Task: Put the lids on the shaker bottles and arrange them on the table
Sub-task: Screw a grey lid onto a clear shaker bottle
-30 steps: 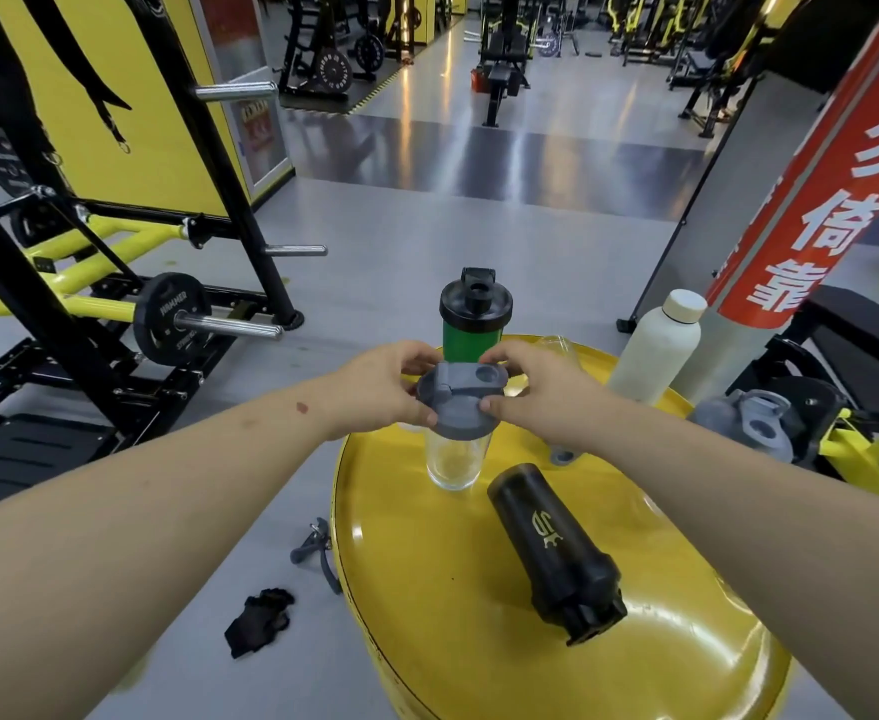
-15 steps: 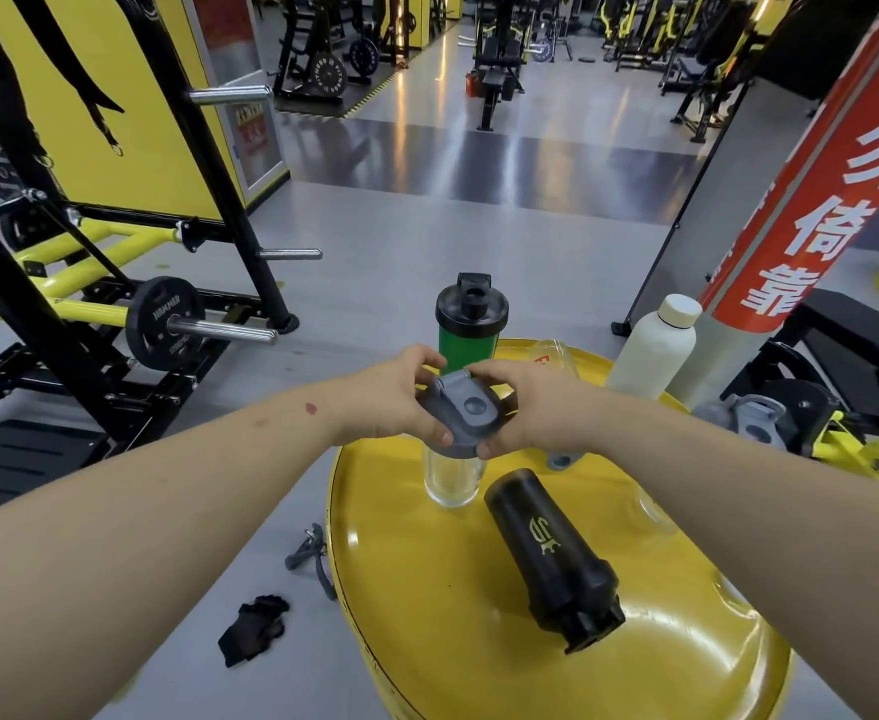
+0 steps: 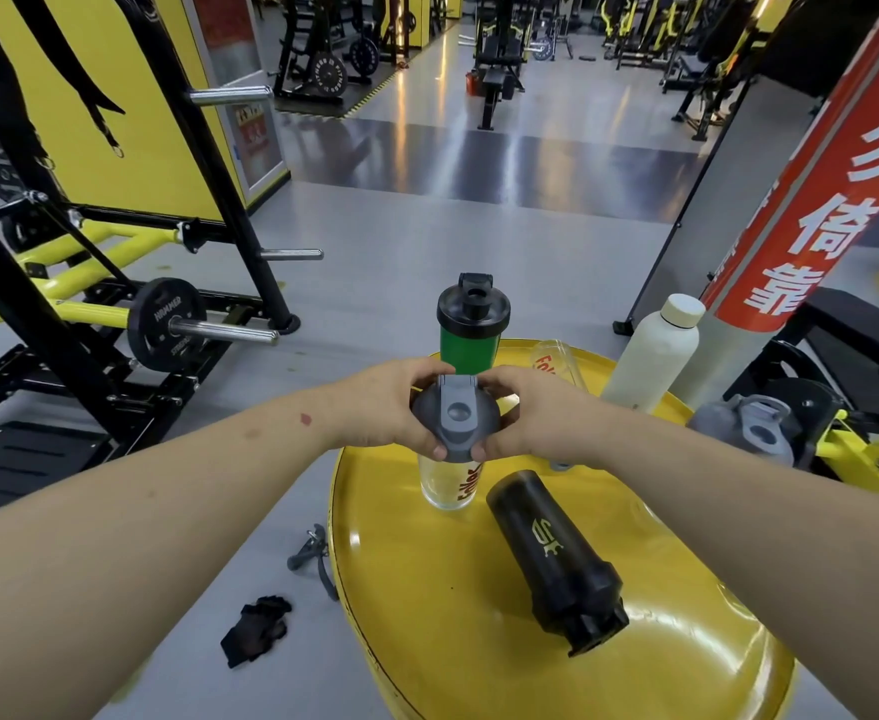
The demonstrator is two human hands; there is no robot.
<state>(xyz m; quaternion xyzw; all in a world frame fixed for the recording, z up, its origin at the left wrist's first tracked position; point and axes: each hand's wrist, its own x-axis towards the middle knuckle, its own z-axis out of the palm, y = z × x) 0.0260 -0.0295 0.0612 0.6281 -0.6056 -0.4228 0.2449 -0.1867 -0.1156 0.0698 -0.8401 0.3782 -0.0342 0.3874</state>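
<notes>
Head view: both hands grip a grey lid over the mouth of a clear bottle standing upright on the yellow table. Left hand and right hand close their fingers around opposite sides of the lid, thumbs at its near edge; neither holds the bottle itself. The lid appears tilted toward the camera, so it is probably not yet seated. To finish well, level the lid on the rim first, then turn or press it evenly; one hand may need to drop to the bottle to stop it spinning or tipping. The bottle sits directly beneath the hands, near the table's left edge. A green bottle, already capped, stands just behind; a black bottle lies on its side nearer right.
</notes>
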